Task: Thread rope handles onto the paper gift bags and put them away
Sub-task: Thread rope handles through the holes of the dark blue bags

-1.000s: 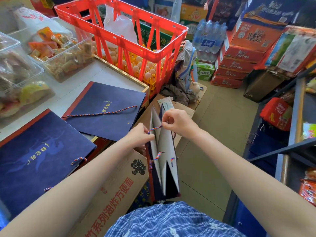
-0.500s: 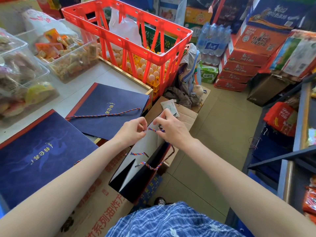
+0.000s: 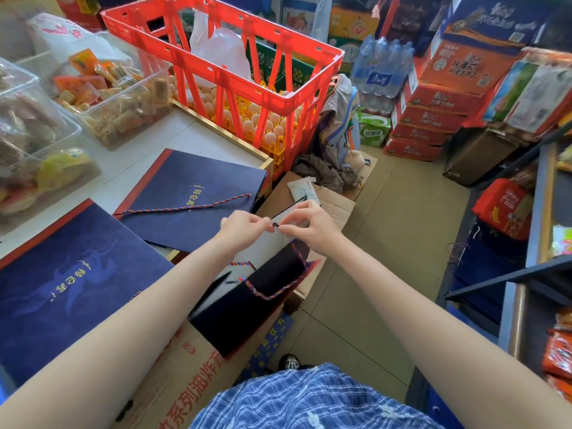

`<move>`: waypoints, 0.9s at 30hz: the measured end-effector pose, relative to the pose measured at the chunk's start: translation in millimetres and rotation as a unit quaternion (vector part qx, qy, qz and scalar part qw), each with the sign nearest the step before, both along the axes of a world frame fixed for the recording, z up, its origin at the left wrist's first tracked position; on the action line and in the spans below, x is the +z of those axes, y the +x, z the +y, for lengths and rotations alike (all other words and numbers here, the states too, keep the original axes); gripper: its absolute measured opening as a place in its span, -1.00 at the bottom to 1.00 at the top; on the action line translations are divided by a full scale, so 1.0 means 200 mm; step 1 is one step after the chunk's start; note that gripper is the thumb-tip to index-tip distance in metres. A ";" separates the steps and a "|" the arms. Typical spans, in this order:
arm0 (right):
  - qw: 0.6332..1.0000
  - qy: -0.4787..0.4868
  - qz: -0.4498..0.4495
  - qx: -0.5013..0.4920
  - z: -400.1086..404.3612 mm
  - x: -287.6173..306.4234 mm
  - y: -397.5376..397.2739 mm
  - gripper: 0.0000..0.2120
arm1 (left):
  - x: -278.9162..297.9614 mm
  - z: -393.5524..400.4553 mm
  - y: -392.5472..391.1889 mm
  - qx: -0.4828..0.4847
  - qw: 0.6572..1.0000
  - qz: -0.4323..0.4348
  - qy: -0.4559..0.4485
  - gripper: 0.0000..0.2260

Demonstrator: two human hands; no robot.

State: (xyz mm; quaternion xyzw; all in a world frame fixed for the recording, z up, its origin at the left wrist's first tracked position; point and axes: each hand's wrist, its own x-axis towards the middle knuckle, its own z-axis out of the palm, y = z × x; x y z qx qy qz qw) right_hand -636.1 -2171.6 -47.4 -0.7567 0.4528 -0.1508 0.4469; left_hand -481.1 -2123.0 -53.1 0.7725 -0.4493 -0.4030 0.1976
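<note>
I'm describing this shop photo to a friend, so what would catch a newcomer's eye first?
The bright red crate over trays of eggs at top centre stands out. In the middle, both hands, left hand and right hand, pinch a rope end above a dark gift bag, with flat navy bags on the counter at left.

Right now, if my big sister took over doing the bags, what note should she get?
Left hand and right hand: both pinch the rope end above the dark bag, which hangs below the hands.
Done: one rope handle already loops along that bag's edge.
Left: finish this rope end and put the bag away. Two flat bags wait on the counter; a loose rope lies on one.
</note>
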 end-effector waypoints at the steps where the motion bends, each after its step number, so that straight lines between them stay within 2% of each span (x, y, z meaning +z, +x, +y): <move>1: 1.000 -0.001 -0.005 0.018 0.00 0.01 0.00 -0.97 | 0.01 -0.02 -0.01 0.031 0.999 0.040 0.007 -0.78; 4: 0.998 -0.020 0.009 0.064 0.02 -0.01 0.00 -0.93 | 0.04 -0.04 -0.04 0.072 0.994 0.086 -0.003 -0.79; 7: 0.999 -0.025 -0.007 0.030 0.01 -0.02 -0.01 -0.95 | 0.06 -0.03 -0.03 0.073 0.991 0.114 -0.013 -0.87; 10: 1.000 -0.007 0.003 0.010 -0.01 0.03 0.00 -0.98 | 0.04 0.01 -0.01 0.052 0.991 0.107 -0.059 -0.92; 11: 1.000 -0.004 0.014 0.014 -0.02 0.04 0.02 -0.95 | 0.03 0.02 -0.01 0.035 0.993 0.086 -0.077 -0.92; 13: 0.998 -0.014 0.051 0.027 -0.03 0.06 0.04 -0.92 | 0.02 0.03 -0.01 -0.041 0.992 -0.012 -0.119 -0.90; 14: 0.997 -0.024 0.071 0.030 -0.03 0.06 0.06 -0.93 | 0.02 0.03 -0.02 -0.080 0.984 -0.060 -0.148 -0.90; 16: 0.996 -0.032 0.084 0.024 -0.04 0.06 0.07 -0.94 | 0.02 0.03 -0.02 -0.122 0.967 -0.096 -0.203 -0.92; 22: 0.996 0.079 0.013 -0.039 -0.04 0.03 0.04 -0.88 | -0.03 0.07 0.02 -0.198 0.923 -0.087 -0.320 -0.92; 27: 0.987 0.098 -0.050 -0.119 0.02 -0.02 0.03 -0.82 | -0.04 0.07 0.00 -0.166 0.945 -0.038 -0.279 -0.96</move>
